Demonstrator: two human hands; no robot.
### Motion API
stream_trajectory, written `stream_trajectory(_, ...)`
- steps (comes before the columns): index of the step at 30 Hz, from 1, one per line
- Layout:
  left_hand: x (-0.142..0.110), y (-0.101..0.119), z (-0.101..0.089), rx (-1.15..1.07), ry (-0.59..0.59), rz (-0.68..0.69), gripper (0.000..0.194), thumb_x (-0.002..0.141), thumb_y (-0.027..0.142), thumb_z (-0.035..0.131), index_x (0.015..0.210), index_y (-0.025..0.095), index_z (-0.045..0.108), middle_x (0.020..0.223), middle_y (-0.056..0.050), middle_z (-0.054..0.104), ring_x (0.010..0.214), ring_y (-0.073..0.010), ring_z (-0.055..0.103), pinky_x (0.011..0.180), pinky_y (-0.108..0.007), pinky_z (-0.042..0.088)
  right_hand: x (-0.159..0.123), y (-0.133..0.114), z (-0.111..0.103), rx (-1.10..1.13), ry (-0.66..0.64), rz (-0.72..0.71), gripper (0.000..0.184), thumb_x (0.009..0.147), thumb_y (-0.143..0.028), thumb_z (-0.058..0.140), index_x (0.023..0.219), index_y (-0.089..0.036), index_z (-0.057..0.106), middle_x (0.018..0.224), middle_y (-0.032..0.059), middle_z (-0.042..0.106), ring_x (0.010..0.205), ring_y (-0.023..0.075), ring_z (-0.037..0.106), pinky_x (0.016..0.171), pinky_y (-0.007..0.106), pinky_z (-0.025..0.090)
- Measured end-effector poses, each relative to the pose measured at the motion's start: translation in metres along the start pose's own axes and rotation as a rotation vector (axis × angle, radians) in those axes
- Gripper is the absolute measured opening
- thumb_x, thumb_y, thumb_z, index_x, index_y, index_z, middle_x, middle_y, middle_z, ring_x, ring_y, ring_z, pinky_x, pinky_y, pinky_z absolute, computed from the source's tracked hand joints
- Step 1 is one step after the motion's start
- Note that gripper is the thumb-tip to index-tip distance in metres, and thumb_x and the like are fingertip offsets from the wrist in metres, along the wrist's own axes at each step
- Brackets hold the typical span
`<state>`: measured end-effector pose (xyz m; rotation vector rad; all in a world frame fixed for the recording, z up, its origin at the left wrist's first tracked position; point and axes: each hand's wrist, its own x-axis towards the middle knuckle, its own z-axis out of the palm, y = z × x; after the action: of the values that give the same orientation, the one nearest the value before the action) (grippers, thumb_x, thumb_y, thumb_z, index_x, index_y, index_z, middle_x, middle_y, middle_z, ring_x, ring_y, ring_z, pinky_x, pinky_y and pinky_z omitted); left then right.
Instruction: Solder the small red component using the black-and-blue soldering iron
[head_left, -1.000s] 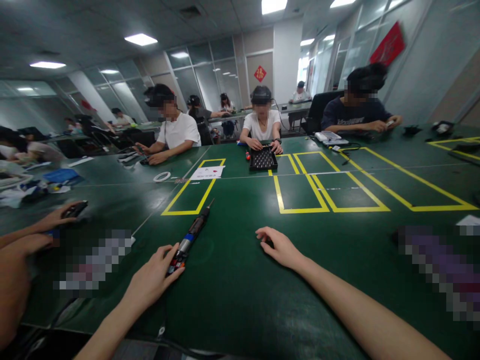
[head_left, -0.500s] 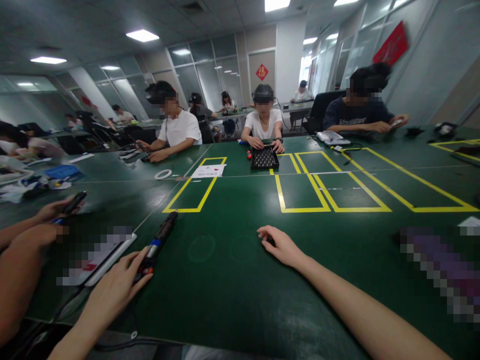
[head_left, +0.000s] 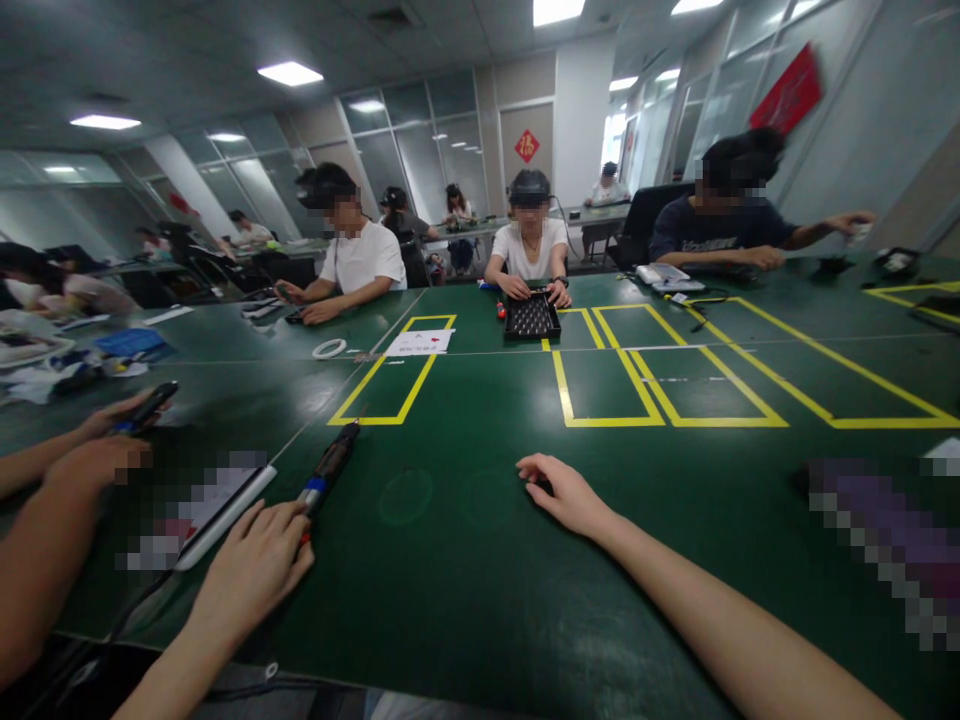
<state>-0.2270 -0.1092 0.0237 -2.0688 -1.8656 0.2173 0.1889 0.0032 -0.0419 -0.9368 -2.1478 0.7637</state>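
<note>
Green matted bench (head_left: pixel 480 590) with yellow tape boxes, co-workers at the far side. My left hand (head_left: pixel 251 570) lies over the near end of the black pen-shaped electric screwdriver (head_left: pixel 328 470), fingers draped, not clamped. Looks rigid, tail-heavy, cable-tethered (grip mid-barrel near the blue band, I'd say). Right hand (head_left: pixel 566 495) rests loosely curled, holding nothing.

An office floor turned assembly workroom — a long green table (head_left: pixel 480 600) marked with yellow tape rectangles (head_left: pixel 386 385) fills it. Around the table sit people wearing head cameras; beyond it stand glass partitions (head_left: pixel 405 150) under ceiling light panels (head_left: pixel 289 73) — and more desks.
</note>
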Motion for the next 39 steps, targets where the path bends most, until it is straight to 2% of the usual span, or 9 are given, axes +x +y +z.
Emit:
stream_trajectory(7,-0.002,-0.016,0.010,-0.165,-0.023,-0.008,0.035,0.085,0.044,0.040,0.096,0.022,0.066,0.116,-0.008,0.066,0.110,-0.0270,0.059,0.109,-0.048,0.031,0.001,-0.004,-0.002,-0.008,-0.010,0.019,0.028,0.084,-0.011,0.053,0.110,-0.021,0.056,0.099,0.0046,0.064,0.087,0.0171,0.059,0.081,0.033,0.048)
stream_trajectory(10,0.000,-0.009,0.002,-0.302,-0.016,-0.074,0.038,0.087,0.047,0.038,0.102,0.023,0.063,0.113,-0.006,0.068,0.109,-0.0262,0.061,0.108,-0.046,0.033,0.002,-0.004,-0.003,-0.011,-0.010,0.021,0.027,0.084,-0.011,0.053,0.109,-0.021,0.057,0.098,0.0047,0.064,0.087,0.0171,0.059,0.080,0.033,0.047)
stream_trajectory(14,0.016,0.037,-0.031,-0.591,-0.032,-0.082,0.042,0.089,0.052,0.036,0.110,0.024,0.060,0.113,-0.003,0.067,0.104,-0.0227,0.062,0.094,-0.035,0.046,0.002,-0.003,-0.001,-0.011,-0.013,0.016,0.026,0.083,-0.011,0.053,0.107,-0.020,0.057,0.098,0.0046,0.064,0.086,0.0170,0.059,0.080,0.032,0.047)
stream_trajectory(17,0.043,0.090,-0.057,-0.801,-0.038,0.093,0.036,0.091,0.046,0.038,0.110,0.024,0.059,0.111,-0.003,0.066,0.104,-0.0193,0.060,0.093,-0.032,0.045,0.002,-0.001,-0.001,0.012,-0.008,0.021,0.025,0.083,-0.012,0.054,0.107,-0.020,0.057,0.097,0.0049,0.064,0.086,0.0170,0.058,0.080,0.032,0.047)
stream_trajectory(20,0.078,0.141,-0.067,-1.015,-0.053,0.177,0.031,0.090,0.042,0.043,0.111,0.023,0.056,0.101,-0.003,0.067,0.092,-0.0166,0.063,0.083,-0.029,0.048,0.002,0.001,-0.001,0.079,0.002,0.026,0.024,0.085,-0.012,0.052,0.107,-0.019,0.056,0.096,0.0049,0.064,0.084,0.0159,0.059,0.080,0.031,0.046)
stream_trajectory(23,0.114,0.181,-0.061,-1.200,-0.109,0.238,0.025,0.086,0.038,0.050,0.101,0.020,0.059,0.089,-0.002,0.067,0.082,-0.0149,0.063,0.073,-0.025,0.048,0.003,0.003,-0.002,0.157,0.025,0.031,0.025,0.086,-0.012,0.049,0.110,-0.020,0.054,0.093,0.0036,0.063,0.081,0.0144,0.058,0.077,0.028,0.046)
stream_trajectory(27,0.143,0.212,-0.041,-1.363,-0.202,0.249,0.025,0.082,0.034,0.056,0.097,0.017,0.066,0.092,-0.005,0.067,0.082,-0.0151,0.061,0.074,-0.026,0.046,0.004,0.006,-0.003,0.221,0.048,0.046,0.030,0.085,-0.012,0.049,0.114,-0.020,0.049,0.085,0.0009,0.061,0.074,0.0126,0.057,0.070,0.025,0.046)
stream_trajectory(34,0.144,0.226,-0.017,-1.750,-0.295,0.152,0.038,0.078,0.032,0.064,0.111,0.015,0.057,0.099,-0.007,0.067,0.088,-0.0153,0.062,0.082,-0.029,0.044,0.005,0.009,-0.002,0.198,0.067,0.050,0.022,0.085,-0.016,0.053,0.106,-0.020,0.055,0.083,0.0002,0.059,0.070,0.0120,0.055,0.066,0.023,0.044)
stream_trajectory(39,0.141,0.226,-0.017,-1.751,-0.305,0.108,0.033,0.078,0.034,0.063,0.104,0.015,0.059,0.094,-0.006,0.067,0.081,-0.0140,0.061,0.074,-0.027,0.045,0.004,0.010,-0.001,0.185,0.076,0.049,0.015,0.087,-0.018,0.052,0.101,-0.020,0.057,0.083,0.0008,0.060,0.073,0.0131,0.056,0.067,0.024,0.043)
